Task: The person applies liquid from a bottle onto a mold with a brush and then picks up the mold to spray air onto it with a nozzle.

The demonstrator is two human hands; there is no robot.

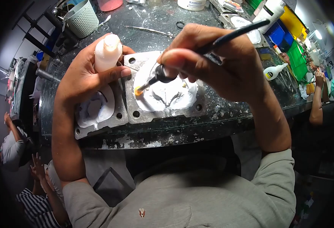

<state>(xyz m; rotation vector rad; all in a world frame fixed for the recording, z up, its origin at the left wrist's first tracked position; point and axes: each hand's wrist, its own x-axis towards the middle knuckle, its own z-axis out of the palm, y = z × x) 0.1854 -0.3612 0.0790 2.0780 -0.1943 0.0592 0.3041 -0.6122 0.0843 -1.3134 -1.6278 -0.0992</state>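
My left hand [81,72] is wrapped round a small white plastic bottle [107,57] with an open-looking top, held upright over the bench. In my right hand [224,64] I pinch a brush [151,81] with a dark handle. Its yellow-orange bristles touch, or hover just above, the left side of the white plaster [167,93] in a metal flask half [134,114]. Below my left hand lies another metal flask half [119,116], also filled with white plaster [108,100] around a hollow. My left hand covers part of it.
A grey woven basket [82,19], a thin metal tool [148,30] and a white tub [191,4] stand or lie behind. Rightward are a white squeeze bottle [275,71] and green bins [297,60]. The bench edge [155,142] is close to my body. Other people sit at both sides.
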